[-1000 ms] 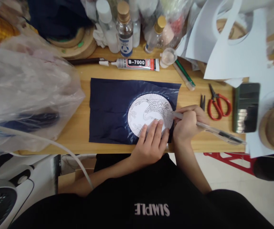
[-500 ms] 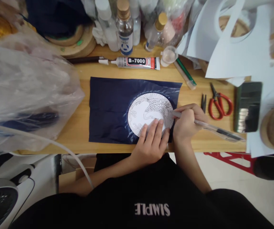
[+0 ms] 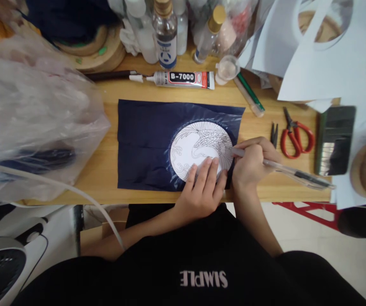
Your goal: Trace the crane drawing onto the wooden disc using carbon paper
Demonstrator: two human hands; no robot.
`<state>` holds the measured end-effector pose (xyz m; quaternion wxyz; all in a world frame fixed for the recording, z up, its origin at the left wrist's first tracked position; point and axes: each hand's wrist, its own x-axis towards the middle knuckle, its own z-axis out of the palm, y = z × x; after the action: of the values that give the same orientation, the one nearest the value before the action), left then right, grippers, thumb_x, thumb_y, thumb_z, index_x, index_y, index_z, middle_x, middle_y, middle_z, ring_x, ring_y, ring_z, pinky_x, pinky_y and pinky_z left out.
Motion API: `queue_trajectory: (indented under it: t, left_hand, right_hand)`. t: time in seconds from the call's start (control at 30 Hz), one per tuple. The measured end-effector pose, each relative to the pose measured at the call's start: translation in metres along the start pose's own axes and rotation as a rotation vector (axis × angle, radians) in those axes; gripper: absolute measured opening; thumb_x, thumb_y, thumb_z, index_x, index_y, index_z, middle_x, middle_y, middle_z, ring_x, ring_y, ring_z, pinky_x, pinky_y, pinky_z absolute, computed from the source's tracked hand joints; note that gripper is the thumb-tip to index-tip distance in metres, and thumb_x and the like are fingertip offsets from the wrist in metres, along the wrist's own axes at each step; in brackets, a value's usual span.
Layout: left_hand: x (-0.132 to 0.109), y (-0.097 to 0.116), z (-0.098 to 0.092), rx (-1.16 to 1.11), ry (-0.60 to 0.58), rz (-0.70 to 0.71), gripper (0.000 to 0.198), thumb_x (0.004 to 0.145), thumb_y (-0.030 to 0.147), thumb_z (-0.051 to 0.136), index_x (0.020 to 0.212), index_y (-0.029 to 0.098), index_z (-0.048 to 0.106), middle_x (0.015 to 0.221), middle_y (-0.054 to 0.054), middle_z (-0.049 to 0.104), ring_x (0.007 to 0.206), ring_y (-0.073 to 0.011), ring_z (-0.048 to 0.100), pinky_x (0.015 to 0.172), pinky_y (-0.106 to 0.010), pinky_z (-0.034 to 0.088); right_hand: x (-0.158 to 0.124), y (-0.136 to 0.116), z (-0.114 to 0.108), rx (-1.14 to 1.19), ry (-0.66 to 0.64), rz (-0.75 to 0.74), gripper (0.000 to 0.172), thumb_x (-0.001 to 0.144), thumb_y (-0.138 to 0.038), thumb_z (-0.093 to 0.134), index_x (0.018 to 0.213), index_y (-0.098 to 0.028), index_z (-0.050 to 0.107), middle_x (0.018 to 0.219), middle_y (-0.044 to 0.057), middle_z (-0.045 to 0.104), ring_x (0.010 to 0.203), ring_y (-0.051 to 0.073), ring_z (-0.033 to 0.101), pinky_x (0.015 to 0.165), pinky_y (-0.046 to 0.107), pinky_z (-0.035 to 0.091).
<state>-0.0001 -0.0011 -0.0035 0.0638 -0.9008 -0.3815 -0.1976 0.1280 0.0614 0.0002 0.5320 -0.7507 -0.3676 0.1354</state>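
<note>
A round white paper [image 3: 183, 146] printed with a line drawing of a long-necked bird lies on a dark blue sheet [image 3: 143, 144], near its right side. My left hand [image 3: 202, 187] rests flat with spread fingers on the paper's lower part, covering some of the drawing. In my right hand [image 3: 253, 165] is a clear-barrelled pen [image 3: 301, 177], gripped close to its front end. The pen's front end is at the right rim of the round paper; whether it touches cannot be made out.
Behind the sheet lie a B-7000 glue tube [image 3: 184, 80], a green pen [image 3: 250, 92] and several bottles [image 3: 167, 42]. Red-handled scissors [image 3: 296, 136], black tweezer-like tips [image 3: 274, 134] and a phone [image 3: 336, 140] lie right. A plastic bag [image 3: 42, 114] fills the left.
The view has shifted slightly. My right hand and the pen sit a touch further right along the paper's rim. My left hand stays in place on the paper.
</note>
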Motion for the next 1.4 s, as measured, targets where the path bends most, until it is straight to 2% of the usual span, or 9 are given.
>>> queue_trajectory:
  t: [0.3, 0.6, 0.83, 1.0, 1.23, 1.4]
  left_hand:
    - [0.0017, -0.0011, -0.0017, 0.035, -0.004, 0.006, 0.046, 0.094, 0.038, 0.054, 0.127, 0.007, 0.056, 0.131, -0.021, 0.058, 0.123, -0.0331, 0.057, 0.098, -0.045, 0.049]
    - [0.0000, -0.0001, 0.0000, -0.005, -0.004, -0.005, 0.047, 0.095, 0.038, 0.051, 0.129, 0.005, 0.054, 0.135, -0.024, 0.053, 0.125, -0.0342, 0.054, 0.107, -0.049, 0.041]
    - [0.0012, -0.0001, -0.0005, 0.036, 0.006, -0.001, 0.045, 0.094, 0.038, 0.053, 0.127, 0.008, 0.056, 0.131, -0.021, 0.058, 0.124, -0.0332, 0.056, 0.098, -0.045, 0.049]
    - [0.0021, -0.0008, -0.0018, 0.032, 0.004, -0.001, 0.044, 0.093, 0.038, 0.053, 0.126, 0.008, 0.057, 0.130, -0.021, 0.059, 0.122, -0.0332, 0.057, 0.097, -0.045, 0.049]
    - [0.0036, -0.0018, -0.0031, 0.035, 0.007, -0.007, 0.040, 0.092, 0.034, 0.056, 0.124, 0.009, 0.058, 0.129, -0.020, 0.060, 0.121, -0.0317, 0.059, 0.098, -0.043, 0.049]
    - [0.0033, -0.0012, -0.0021, 0.029, 0.007, -0.003, 0.041, 0.093, 0.034, 0.054, 0.125, 0.008, 0.057, 0.130, -0.021, 0.059, 0.121, -0.0326, 0.058, 0.101, -0.044, 0.046]
  right_hand:
    - [-0.0010, 0.0038, -0.0011, -0.026, -0.040, -0.034, 0.023, 0.064, -0.011, 0.039, 0.052, -0.020, 0.056, 0.045, -0.004, 0.050, 0.041, 0.009, 0.044, 0.043, 0.024, 0.036]
    - [-0.0014, 0.0031, -0.0027, -0.056, -0.095, -0.015, 0.023, 0.066, -0.015, 0.039, 0.053, -0.020, 0.058, 0.046, -0.003, 0.053, 0.043, 0.010, 0.046, 0.046, 0.025, 0.038]
    - [-0.0014, 0.0009, -0.0031, -0.056, -0.116, -0.076, 0.025, 0.066, -0.011, 0.039, 0.053, -0.019, 0.059, 0.048, -0.003, 0.055, 0.045, 0.009, 0.047, 0.044, 0.024, 0.035]
    - [-0.0012, -0.0002, -0.0031, 0.002, -0.122, -0.085, 0.025, 0.065, -0.011, 0.041, 0.053, -0.019, 0.061, 0.047, -0.005, 0.056, 0.043, 0.008, 0.048, 0.044, 0.023, 0.035]
    - [-0.0019, -0.0033, -0.0020, 0.070, 0.027, 0.080, 0.023, 0.063, -0.014, 0.040, 0.049, -0.021, 0.057, 0.041, -0.005, 0.050, 0.038, 0.009, 0.043, 0.039, 0.023, 0.032]
    - [-0.0016, -0.0018, -0.0020, 0.046, 0.013, 0.085, 0.022, 0.063, -0.015, 0.041, 0.048, -0.020, 0.057, 0.042, -0.004, 0.051, 0.040, 0.009, 0.046, 0.039, 0.023, 0.033]
